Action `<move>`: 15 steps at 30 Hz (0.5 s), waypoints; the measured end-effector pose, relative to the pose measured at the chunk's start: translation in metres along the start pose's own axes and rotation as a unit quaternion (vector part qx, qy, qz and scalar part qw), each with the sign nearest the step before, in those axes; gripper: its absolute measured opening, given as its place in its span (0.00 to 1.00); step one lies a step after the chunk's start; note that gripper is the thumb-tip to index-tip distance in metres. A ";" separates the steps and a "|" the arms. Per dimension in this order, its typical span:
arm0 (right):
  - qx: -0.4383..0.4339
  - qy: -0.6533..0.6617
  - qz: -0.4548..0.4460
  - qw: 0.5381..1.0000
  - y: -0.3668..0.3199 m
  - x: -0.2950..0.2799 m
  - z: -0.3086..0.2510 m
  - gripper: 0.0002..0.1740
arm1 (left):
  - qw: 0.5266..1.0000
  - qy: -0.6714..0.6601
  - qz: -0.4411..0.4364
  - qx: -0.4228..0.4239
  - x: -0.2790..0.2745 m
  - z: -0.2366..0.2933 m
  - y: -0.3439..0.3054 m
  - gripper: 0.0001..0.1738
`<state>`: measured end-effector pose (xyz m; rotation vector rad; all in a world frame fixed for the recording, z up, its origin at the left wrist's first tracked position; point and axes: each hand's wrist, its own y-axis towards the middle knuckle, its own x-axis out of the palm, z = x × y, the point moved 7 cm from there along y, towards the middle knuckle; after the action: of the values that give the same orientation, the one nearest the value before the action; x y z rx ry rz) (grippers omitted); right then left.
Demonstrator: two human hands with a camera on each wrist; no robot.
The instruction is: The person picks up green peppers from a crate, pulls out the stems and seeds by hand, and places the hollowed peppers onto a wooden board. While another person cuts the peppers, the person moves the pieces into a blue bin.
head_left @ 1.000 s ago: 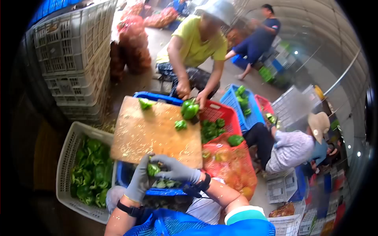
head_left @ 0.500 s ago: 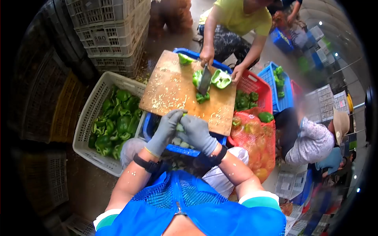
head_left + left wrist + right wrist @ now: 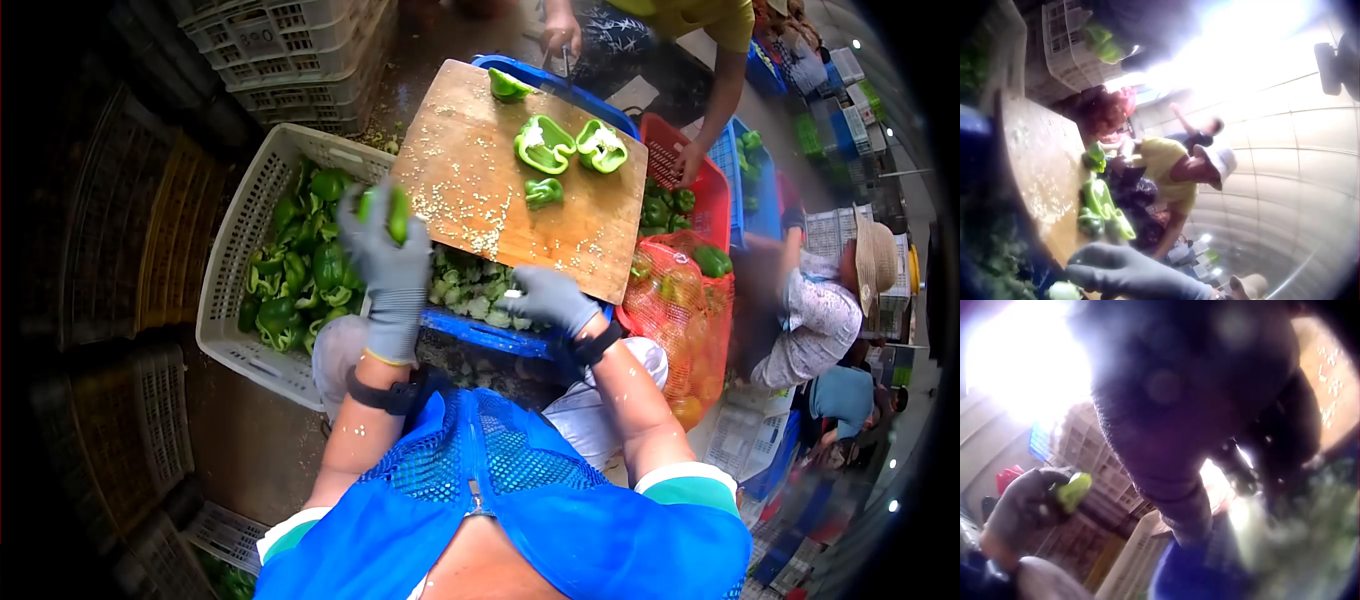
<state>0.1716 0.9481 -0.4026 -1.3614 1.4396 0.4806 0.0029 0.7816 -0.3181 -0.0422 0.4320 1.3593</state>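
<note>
My gloved left hand [image 3: 388, 262] grips a green pepper piece [image 3: 398, 214], raised between the crate of peppers and the cutting board [image 3: 465, 165]; the right wrist view also shows this hand [image 3: 1025, 503] with the pepper piece [image 3: 1074, 491]. Over the blue bin [image 3: 500, 338] of pale green scraps [image 3: 462, 290], my gloved right hand [image 3: 552, 300] has its fingers and thumb apart. A pale bit [image 3: 513, 293] shows at its fingertips, and in the left wrist view a pale piece [image 3: 1064, 290] is just below this hand [image 3: 1138, 275]; whether they touch is unclear.
Two cut pepper halves [image 3: 545, 146], a small green piece [image 3: 543, 193] and another [image 3: 509, 86] lie on the board. Left stands a pale crate [image 3: 225, 300] of peppers; right, a red net bag [image 3: 690, 320] and red crate [image 3: 712, 190]. Across the board, a person's hand [image 3: 562, 38] holds a knife.
My hands, together before, have moved apart: the left up and left with the pepper piece, the right over the bin. The other person's hands and knife have left the board, leaving pepper halves there.
</note>
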 end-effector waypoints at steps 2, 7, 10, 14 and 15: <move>0.022 0.026 0.113 0.993 0.019 -0.020 0.039 0.22 | 0.936 0.334 0.068 0.083 -0.020 0.017 0.005 0.30; 0.040 -0.055 0.318 0.945 0.072 -0.046 0.079 0.26 | 0.968 0.201 -0.133 0.076 0.042 -0.003 -0.008 0.32; 0.093 0.029 0.233 0.968 0.086 -0.034 0.089 0.28 | 0.971 -0.071 -0.220 -0.068 0.088 -0.046 -0.023 0.27; 0.082 0.518 0.071 0.849 0.061 -0.007 0.070 0.26 | 0.889 -0.231 -0.273 -0.288 0.117 -0.060 -0.052 0.19; 0.064 0.581 0.047 0.810 0.047 -0.010 0.049 0.26 | 0.867 -0.250 -0.284 -0.324 0.119 -0.058 -0.058 0.18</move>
<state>0.1472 1.0064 -0.4286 -1.5220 2.4548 -0.5364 0.0588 0.8640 -0.4225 -0.3382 -0.4685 0.8247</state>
